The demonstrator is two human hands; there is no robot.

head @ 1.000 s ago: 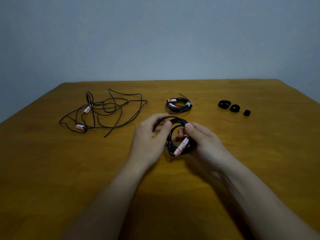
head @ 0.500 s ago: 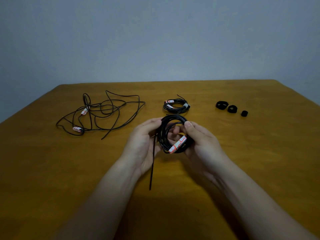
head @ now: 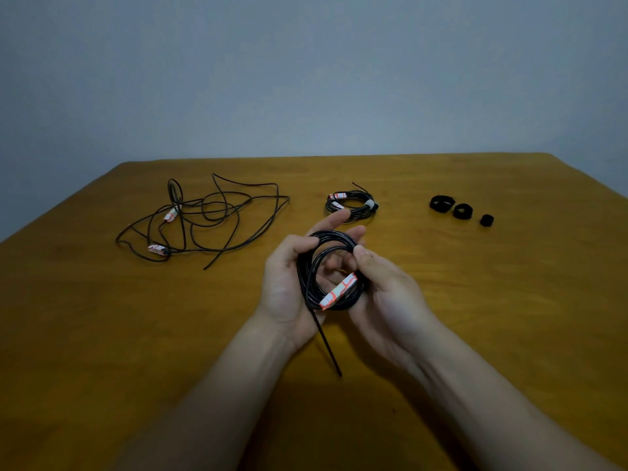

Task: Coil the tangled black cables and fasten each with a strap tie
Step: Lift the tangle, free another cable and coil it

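Observation:
Both my hands hold a coiled black cable upright above the middle of the table. My left hand cups its left side, thumb over the top strands and fingers reaching behind. My right hand pinches its right side with the thumb on top. A white and red label crosses the coil's lower part. A loose cable end hangs down to the table. A tangled black cable lies at the left. A finished coil with a pale tie lies beyond my hands.
Three small black strap ties lie in a row at the right back of the wooden table. A plain grey wall stands behind the table's far edge.
The coil has been lifted and turned upright. My left hand opened round it, and a loose cable end dropped out and swung towards the right.

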